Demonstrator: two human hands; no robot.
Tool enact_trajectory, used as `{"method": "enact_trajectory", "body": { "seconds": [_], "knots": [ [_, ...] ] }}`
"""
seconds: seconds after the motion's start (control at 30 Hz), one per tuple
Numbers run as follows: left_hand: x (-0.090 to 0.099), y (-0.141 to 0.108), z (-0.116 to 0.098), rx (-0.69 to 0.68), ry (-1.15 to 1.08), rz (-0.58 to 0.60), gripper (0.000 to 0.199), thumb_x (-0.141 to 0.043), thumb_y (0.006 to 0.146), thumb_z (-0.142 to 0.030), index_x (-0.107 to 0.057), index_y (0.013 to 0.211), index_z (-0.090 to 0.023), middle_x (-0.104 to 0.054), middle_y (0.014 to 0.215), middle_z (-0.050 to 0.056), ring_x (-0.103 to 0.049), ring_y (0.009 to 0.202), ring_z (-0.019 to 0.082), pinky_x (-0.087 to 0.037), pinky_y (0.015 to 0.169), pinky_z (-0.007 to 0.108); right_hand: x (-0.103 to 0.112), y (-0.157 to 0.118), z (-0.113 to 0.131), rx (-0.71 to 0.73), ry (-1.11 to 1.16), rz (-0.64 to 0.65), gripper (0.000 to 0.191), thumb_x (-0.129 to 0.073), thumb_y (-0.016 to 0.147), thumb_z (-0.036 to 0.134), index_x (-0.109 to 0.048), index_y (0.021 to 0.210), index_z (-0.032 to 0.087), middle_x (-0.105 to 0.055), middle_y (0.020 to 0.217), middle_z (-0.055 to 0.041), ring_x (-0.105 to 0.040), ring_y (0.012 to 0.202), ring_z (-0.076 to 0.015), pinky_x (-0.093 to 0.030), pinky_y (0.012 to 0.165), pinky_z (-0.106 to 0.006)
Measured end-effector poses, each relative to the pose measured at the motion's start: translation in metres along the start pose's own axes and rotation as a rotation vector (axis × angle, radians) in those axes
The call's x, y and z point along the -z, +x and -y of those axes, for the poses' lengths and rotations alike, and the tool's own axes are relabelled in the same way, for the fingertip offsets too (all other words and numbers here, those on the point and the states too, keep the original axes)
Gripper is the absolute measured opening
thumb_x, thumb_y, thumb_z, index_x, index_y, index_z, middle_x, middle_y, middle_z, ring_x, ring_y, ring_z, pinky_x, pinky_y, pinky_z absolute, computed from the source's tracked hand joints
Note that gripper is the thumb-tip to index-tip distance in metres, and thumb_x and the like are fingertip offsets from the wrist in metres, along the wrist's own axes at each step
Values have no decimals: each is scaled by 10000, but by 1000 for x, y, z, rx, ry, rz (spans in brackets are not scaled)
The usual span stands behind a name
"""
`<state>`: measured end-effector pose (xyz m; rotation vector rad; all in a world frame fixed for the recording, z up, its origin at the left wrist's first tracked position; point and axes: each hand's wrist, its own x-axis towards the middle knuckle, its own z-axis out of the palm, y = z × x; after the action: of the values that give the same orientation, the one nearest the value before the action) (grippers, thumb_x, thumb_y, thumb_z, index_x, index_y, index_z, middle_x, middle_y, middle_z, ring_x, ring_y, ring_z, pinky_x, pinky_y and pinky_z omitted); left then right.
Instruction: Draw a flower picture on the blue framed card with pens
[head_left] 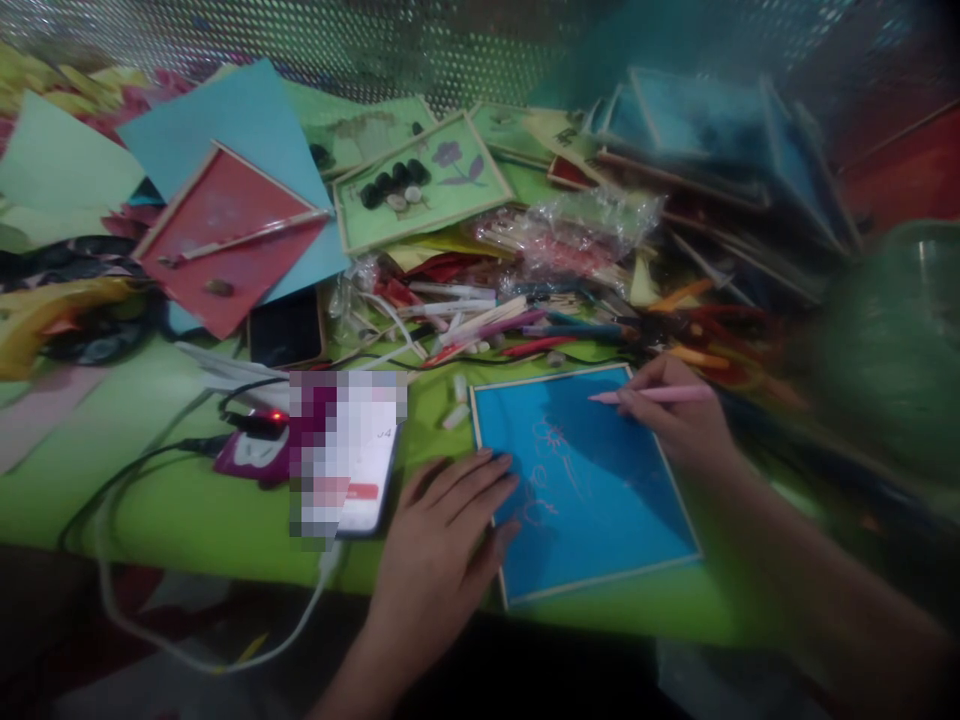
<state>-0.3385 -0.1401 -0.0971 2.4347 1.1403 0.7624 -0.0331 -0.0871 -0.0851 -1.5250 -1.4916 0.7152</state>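
Note:
A blue sheet (600, 530) with thin pale wooden strips along its edges lies on the green table. Pinkish line drawings of a flower and curved shapes (551, 440) mark its left half. My right hand (679, 410) grips a pink pen (675, 394) over the sheet's upper right part. The pen's tip points left; whether it touches the sheet I cannot tell. My left hand (457, 525) lies flat with fingers stretched across the sheet's left edge.
Left of the sheet are a lit phone (367, 470) on a white cable and a purple device (251, 455). Behind lie a dark phone (287, 328), several pens, a framed green card with stones (450, 210) and a red one (247, 260). A green rounded object (900, 320) stands right.

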Motion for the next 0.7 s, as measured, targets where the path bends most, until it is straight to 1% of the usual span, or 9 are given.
{"method": "enact_trajectory", "body": {
  "seconds": [0.27,0.47,0.7],
  "knots": [
    [1,1,-1,-2,1,-12,260,-580,1060,-259,-699,1290,-240,-756,1367,19,-688,1290,253,-442,1096,485,-2,1,4,-37,15,-10,131,-753,814,295,-640,771,242,-681,661,30,-628,594,-155,-438,541,-265],
    [1,2,-1,-1,11,2,267,-567,1066,-261,-690,1302,-242,-750,1377,28,-683,1298,255,-437,1109,491,-4,0,3,-34,8,-19,118,-747,830,290,-639,794,260,-709,675,28,-669,625,-179,-461,564,-285],
    [0,0,0,-4,15,4,274,-567,1064,-261,-682,1313,-251,-742,1391,25,-681,1301,257,-440,1109,494,-4,1,5,-7,-32,-34,114,-734,823,297,-633,784,262,-717,673,23,-661,617,-180,-481,581,-291]
  ]
}}
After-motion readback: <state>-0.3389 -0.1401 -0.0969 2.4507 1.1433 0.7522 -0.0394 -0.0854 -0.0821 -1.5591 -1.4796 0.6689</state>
